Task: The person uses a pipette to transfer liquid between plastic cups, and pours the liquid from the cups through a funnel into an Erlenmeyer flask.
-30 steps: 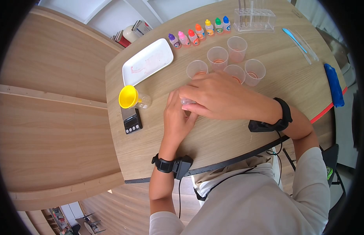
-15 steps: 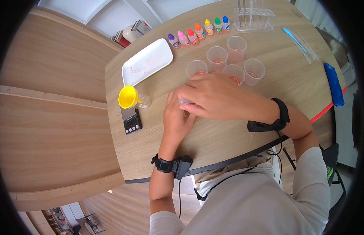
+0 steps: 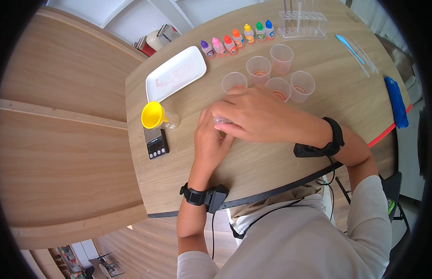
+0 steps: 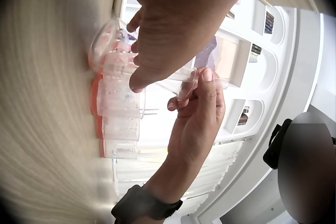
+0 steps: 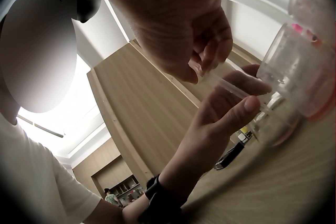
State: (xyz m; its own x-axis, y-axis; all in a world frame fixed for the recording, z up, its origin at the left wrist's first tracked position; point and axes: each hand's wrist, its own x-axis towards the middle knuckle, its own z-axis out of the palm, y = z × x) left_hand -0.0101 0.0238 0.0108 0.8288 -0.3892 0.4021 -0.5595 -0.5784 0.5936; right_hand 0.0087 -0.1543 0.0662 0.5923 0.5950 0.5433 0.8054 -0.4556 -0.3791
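My right hand (image 3: 258,114) pinches the bulb (image 3: 221,120) of a clear plastic pipette. Its slim stem (image 5: 231,87) slants down toward my left hand (image 5: 210,124) in the right wrist view. My left hand's thumb and fingers curl round the upper part of a clear vessel (image 5: 277,127), low over the table; its contents are hard to make out. In the left wrist view the right hand (image 4: 197,119) faces the left hand (image 4: 178,29), with the pipette between them. Several clear cups (image 3: 282,59) with reddish liquid stand just beyond the hands.
Left of the hands are a white tray (image 3: 197,69), a yellow funnel (image 3: 152,115) on a clear container, and a black scale (image 3: 157,146). Dropper bottles (image 3: 230,45) line the back near a test tube rack (image 3: 302,30). Blue and clear tools (image 3: 350,48) lie at right.
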